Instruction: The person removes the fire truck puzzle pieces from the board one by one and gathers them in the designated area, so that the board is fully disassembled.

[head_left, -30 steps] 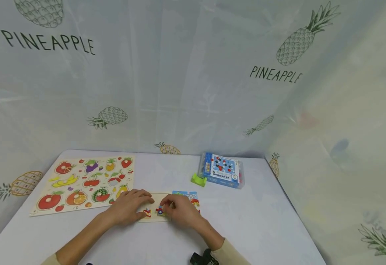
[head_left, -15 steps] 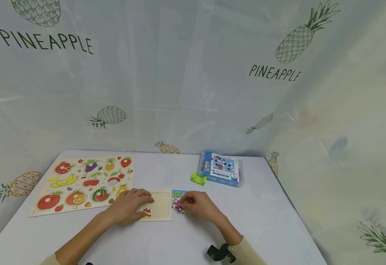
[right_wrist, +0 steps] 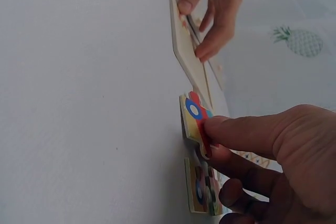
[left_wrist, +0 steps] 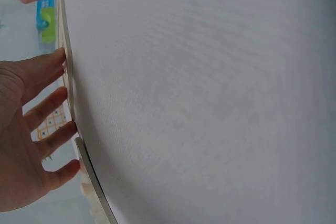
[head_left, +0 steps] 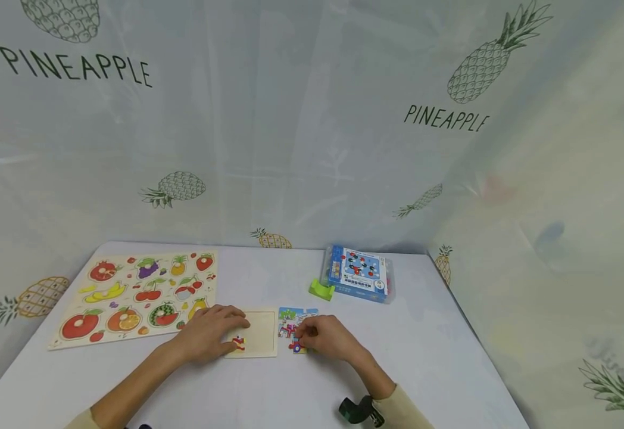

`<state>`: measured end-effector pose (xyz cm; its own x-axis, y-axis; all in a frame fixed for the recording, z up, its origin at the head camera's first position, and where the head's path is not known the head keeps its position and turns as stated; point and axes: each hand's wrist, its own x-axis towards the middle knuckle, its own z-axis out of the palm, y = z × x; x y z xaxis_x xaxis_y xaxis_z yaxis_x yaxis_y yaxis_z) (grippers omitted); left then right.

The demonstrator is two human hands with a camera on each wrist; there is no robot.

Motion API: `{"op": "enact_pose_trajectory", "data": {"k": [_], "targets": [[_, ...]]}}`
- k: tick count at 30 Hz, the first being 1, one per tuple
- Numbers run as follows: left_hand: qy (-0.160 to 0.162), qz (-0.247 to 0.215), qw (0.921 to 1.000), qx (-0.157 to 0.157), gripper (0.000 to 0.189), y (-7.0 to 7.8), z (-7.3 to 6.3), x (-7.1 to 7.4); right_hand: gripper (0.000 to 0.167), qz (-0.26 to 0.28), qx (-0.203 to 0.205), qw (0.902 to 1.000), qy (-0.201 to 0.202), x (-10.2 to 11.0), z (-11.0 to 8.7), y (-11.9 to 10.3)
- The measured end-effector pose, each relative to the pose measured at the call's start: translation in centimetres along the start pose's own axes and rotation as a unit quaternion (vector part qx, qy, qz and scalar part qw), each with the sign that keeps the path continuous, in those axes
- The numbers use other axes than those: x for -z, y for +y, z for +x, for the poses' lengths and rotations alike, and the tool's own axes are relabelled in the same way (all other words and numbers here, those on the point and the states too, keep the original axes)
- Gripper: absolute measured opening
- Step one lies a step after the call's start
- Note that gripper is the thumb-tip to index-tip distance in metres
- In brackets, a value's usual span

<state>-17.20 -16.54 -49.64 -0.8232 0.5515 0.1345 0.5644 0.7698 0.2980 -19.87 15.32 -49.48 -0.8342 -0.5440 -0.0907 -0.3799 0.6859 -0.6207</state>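
Note:
My right hand pinches a jigsaw puzzle piece between thumb and forefinger. A blue wheel and a red shape show on its yellow face. It is tilted a little above the table, close to several other jigsaw pieces right of the shallow wooden puzzle board. On that board's left side rests my left hand, its fingers spread and mostly straight. One small colourful piece lies at the board's lower left, near the left thumb. In the left wrist view, the left fingertips touch the board's edge.
A large fruit puzzle board lies at the left, partly behind my left hand. Toward the back right are a blue-and-white boxed set and a green plastic piece. A dark device is by the right sleeve.
My right hand has carried the jigsaw piece from over the wooden board rightward to the other pieces, then lowered it slightly toward the front. The left hand has stayed in place.

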Motion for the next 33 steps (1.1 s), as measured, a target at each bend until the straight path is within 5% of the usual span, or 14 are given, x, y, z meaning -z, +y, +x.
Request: {"op": "enact_pose_trajectory", "data": {"k": [16,25,33], "targets": [[0.0,-0.004,1.0,0.001,0.039,0.2,-0.3,0.0,0.005,0.004,-0.005,1.0,0.003,-0.1,-0.5,0.3],[0.042,0.008,0.9986,-0.029,0.041,-0.3,-0.6,-1.0,0.004,0.003,-0.006,1.0,0.004,-0.1,-0.4,0.4],[-0.007,-0.009,0.9999,-0.007,0.046,-0.1,-0.6,0.0,0.004,-0.002,0.016,0.9997,0.019,-0.4,0.6,-1.0]]}}
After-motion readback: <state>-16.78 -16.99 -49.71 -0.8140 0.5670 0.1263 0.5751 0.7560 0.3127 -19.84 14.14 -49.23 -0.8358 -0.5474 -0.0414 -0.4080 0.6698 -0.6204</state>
